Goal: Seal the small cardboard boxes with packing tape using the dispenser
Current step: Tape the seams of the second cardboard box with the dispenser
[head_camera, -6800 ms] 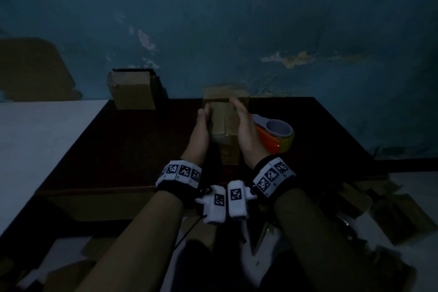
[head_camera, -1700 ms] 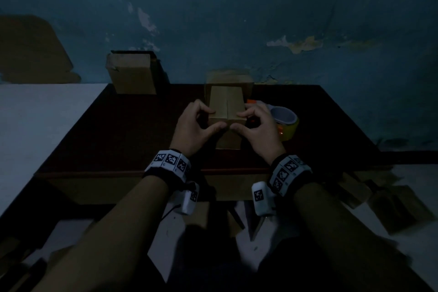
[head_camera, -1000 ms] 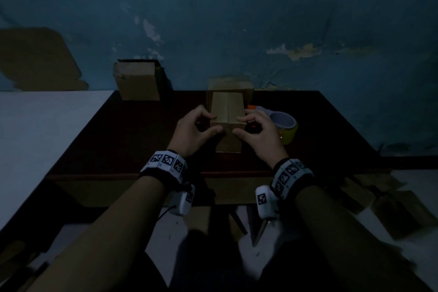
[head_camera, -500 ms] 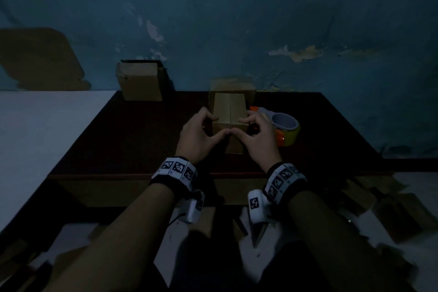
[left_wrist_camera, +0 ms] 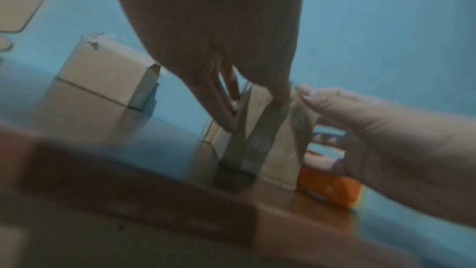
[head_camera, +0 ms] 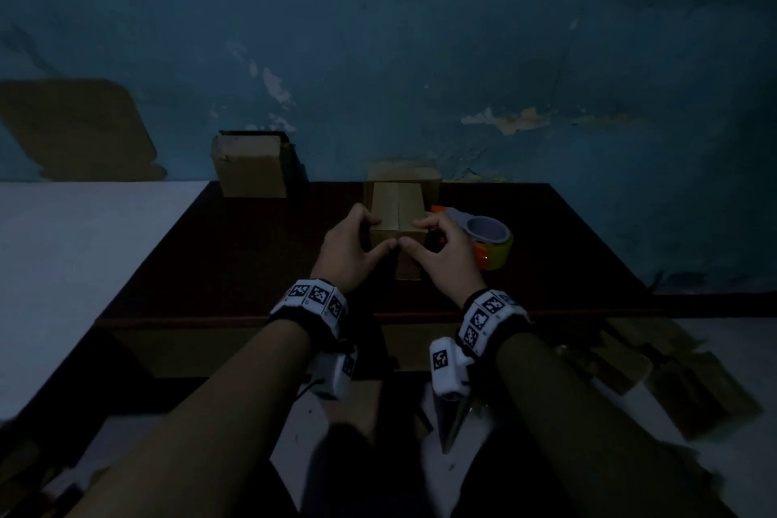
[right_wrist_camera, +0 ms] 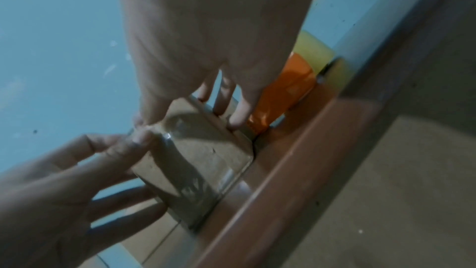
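I see a small cardboard box [head_camera: 397, 210] standing on the dark table [head_camera: 252, 257], close to the near edge, in the middle. Its top flaps are shut, and a line runs down the middle where they meet.

My left hand [head_camera: 349, 254] holds the box on its left side. The fingers [left_wrist_camera: 219, 101] curl onto that side, and the thumb presses on the near top edge. My right hand [head_camera: 445, 257] holds the right side the same way. Its fingers [right_wrist_camera: 237, 113] touch the right side of the box, and its thumb lies on the near top edge. The two thumb tips almost meet at the middle line.

Shiny clear tape [right_wrist_camera: 195, 186] runs down the front of the box.

The tape dispenser [head_camera: 490, 242] is orange, with a yellowish roll. It lies on the table just beside the box, on the right, behind my right hand. No hand touches it.

Another box [head_camera: 252, 164] stands at the far left of the table, by the blue wall [head_camera: 420, 34]. One more box [head_camera: 403, 175] sits right behind the one I hold. Flat cardboard pieces [head_camera: 672, 374] lie on the floor at the right.
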Tool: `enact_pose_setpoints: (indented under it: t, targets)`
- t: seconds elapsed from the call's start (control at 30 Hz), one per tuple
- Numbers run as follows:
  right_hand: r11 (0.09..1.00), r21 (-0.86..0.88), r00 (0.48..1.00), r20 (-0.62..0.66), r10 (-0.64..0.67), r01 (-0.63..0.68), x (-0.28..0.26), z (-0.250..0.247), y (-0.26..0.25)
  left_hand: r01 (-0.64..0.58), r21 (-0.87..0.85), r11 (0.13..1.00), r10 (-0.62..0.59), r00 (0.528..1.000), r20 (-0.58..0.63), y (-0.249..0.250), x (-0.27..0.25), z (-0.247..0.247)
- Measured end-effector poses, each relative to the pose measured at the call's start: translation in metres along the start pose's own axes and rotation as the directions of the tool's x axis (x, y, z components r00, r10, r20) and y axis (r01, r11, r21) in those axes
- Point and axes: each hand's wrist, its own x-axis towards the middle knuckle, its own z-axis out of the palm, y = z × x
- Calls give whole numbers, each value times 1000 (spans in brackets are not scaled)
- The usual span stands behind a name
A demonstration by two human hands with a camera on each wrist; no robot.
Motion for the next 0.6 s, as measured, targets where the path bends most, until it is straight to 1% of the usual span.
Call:
enact_pose_setpoints:
  t: [0.1, 0.17, 0.23, 0.33, 0.4, 0.5, 0.6]
  targets:
    - [1000, 14, 1000, 23, 12, -12, -6, -1, -6, 42, -28, 999, -42, 999, 26, 8, -5, -7]
    - [999, 29, 999, 37, 24, -25, -8, 3, -12, 43, -4, 999, -43, 999, 19, 11, -9, -11]
    - [997, 66, 997, 66, 31, -35, -10, 7, -20, 57, 46, 997, -59, 998, 38, 10, -9, -15]
    - [992, 122, 989, 149, 1, -19, -10, 15, -30, 95, 166, 982, -112, 989, 99, 4, -8, -23]
    - [987, 153, 980, 199, 26, -57, -10, 23, -32, 100, 199, 975, -119, 989, 86, -2, -8, -30]
    - [980, 162, 965, 250, 75, -118, -5, 34, -39, 87, 196, 977, -98, 994, 48, -12, -8, -43]
    - [990, 105, 963, 262, 68, -99, 3, 46, -44, 117, 226, 967, -132, 990, 55, -21, -5, -57]
